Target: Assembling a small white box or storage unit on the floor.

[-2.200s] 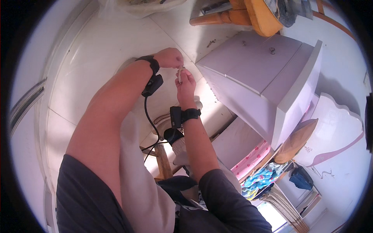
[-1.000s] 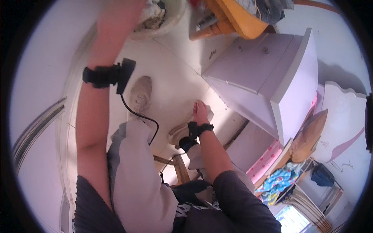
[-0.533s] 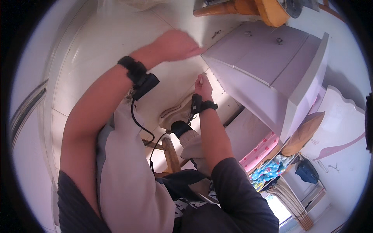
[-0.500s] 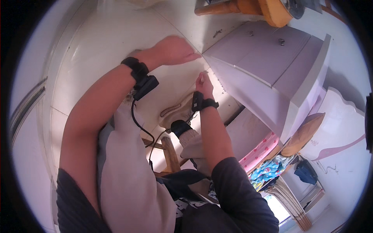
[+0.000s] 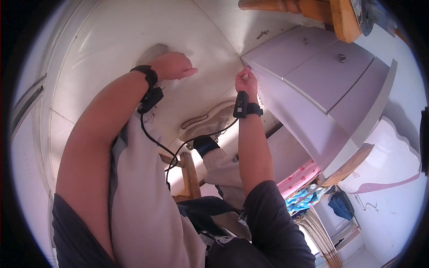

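My left hand (image 5: pixel 173 65) is above the floor beside my left shoe (image 5: pixel 153 52). Its fingers curl under and the thumb side points right; whatever they may hold is hidden. Close to the lower front edge of a pale lilac cabinet (image 5: pixel 292 109), my right hand (image 5: pixel 246 81) is closed in a pinch. A small whitish spot shows at its fingertips, too small to name. Black straps with small boxes circle both wrists, and a black cable (image 5: pixel 149 140) hangs from the left one. My right shoe (image 5: pixel 210 120), beige, rests below the right hand.
A wooden stool leg (image 5: pixel 191 176) stands between my legs. Another wooden piece of furniture (image 5: pixel 308 11) is at the far right. Pink dotted cloth (image 5: pixel 297 177), a blue patterned cloth (image 5: pixel 308 198) and a white board (image 5: pixel 384 156) lie to the right of the cabinet.
My left hand has drawn back to the left, away from the cabinet. My right hand has moved slightly right and farther out, so the two hands are wider apart. The view has shifted a little.
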Demonstrator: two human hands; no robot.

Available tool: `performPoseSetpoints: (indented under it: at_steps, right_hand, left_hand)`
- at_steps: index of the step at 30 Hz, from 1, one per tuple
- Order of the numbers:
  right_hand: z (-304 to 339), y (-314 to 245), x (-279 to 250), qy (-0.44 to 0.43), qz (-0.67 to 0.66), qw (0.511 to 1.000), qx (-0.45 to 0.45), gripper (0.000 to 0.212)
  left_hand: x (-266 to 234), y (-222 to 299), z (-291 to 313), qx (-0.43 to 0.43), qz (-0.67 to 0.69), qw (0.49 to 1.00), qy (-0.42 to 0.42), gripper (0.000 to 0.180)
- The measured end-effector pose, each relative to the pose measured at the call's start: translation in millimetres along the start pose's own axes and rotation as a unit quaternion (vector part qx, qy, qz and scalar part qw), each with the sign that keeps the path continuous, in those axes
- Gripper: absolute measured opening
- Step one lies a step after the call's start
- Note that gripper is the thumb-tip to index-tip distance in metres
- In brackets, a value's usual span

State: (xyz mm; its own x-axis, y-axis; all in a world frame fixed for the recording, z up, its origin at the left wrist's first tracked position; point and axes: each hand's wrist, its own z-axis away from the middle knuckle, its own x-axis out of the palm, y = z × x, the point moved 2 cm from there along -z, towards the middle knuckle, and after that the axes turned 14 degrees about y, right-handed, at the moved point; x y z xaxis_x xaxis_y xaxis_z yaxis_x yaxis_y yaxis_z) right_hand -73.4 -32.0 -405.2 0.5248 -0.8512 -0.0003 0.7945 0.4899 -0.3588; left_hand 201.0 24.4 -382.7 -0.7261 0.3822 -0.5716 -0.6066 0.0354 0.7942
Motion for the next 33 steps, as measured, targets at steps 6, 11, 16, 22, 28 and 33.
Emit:
performPoseSetpoints:
  at_steps: [6, 11, 16, 22, 28, 33]
  right_hand:
    - [22, 4, -12, -0.009, -0.062, 0.993, -0.099, 0.011]
    - [-66, -26, -18, -0.084, 0.536, 0.621, -0.566, 0.017]
    - [-72, -54, 14, -0.172, 0.535, 0.691, -0.456, 0.020]
    - [40, -22, -15, -0.091, -0.061, 0.988, -0.108, 0.014]
    - [33, -28, -14, -0.052, -0.008, 0.995, -0.090, 0.008]
    - [-17, -15, 13, -0.159, 0.523, 0.703, -0.455, 0.010]
  left_hand:
    - [-4, 2, 4, 0.010, -0.026, 1.000, 0.004, 0.045]
    - [-4, 11, -12, 0.002, -0.034, 0.999, -0.021, 0.044]
    - [-7, 22, -29, 0.018, -0.013, 1.000, 0.010, 0.045]
    - [-1, 4, -6, -0.018, -0.014, 1.000, -0.003, 0.045]
    - [-1, 4, -8, -0.008, -0.024, 0.999, 0.020, 0.046]
    - [-8, 13, -19, -0.025, -0.033, 0.999, -0.001, 0.046]
